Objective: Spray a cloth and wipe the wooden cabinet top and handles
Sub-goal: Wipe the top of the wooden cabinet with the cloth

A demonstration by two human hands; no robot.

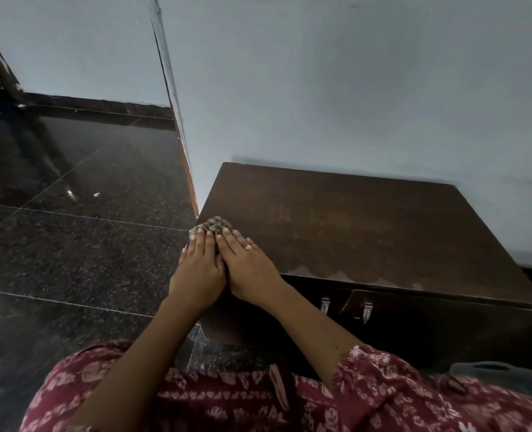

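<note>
Both arms reach forward side by side, the left hand (197,266) and right hand (249,266) lying flat, palms down, their inner edges touching. The fingers are straight and close together, pressing on a small folded cloth (211,227) at the near left corner of the dark wooden cabinet top (367,232). Only the cloth's far edge shows beyond the fingertips. A gold ring (248,247) sits on 1 finger of the right hand. 2 metal handles (345,307) hang on the cabinet front, well right of the hands. No writing is readable anywhere.
</note>
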